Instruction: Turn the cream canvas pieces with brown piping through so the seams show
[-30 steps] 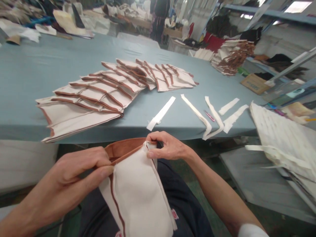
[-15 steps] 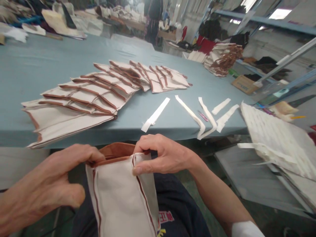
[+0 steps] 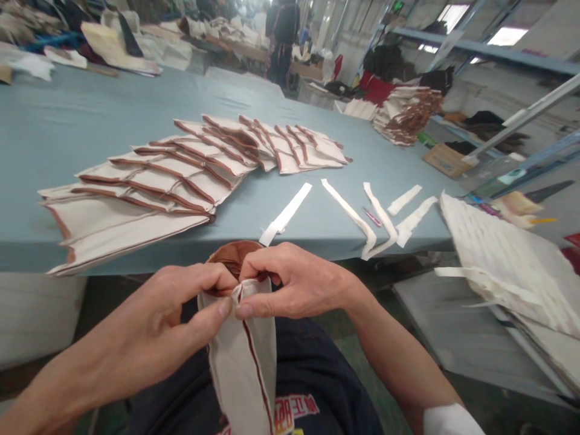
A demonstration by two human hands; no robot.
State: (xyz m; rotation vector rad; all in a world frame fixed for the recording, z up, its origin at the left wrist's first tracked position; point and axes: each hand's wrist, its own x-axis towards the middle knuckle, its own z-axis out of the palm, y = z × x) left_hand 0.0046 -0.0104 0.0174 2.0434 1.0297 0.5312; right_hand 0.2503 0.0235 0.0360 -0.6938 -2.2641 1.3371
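Note:
A cream fabric bag [image 3: 242,368] with brown seam edging and a brown lining hangs upright over my lap, its mouth towards the table. My left hand [image 3: 181,320] pinches its rim left of a seam, the thumb outside and the fingers inside. Close beside it, my right hand [image 3: 290,284] grips the same rim at the seam between thumb and fingers. Both thumbs nearly meet at the seam's top. The fingertips inside the mouth are partly hidden.
A fanned row of similar bags [image 3: 149,175] lies on the blue-green table [image 3: 113,103]. White strips [image 3: 286,212] and a small pink tool [image 3: 372,217] lie nearer. A stack of pieces [image 3: 405,115] stands at the far right; a strip-covered board [image 3: 502,272] is beside me. Someone [image 3: 281,42] stands behind.
My left hand has moved right along the rim, from the bag's left corner to the seam by my right hand. The bag has turned and narrowed, with its seam facing me.

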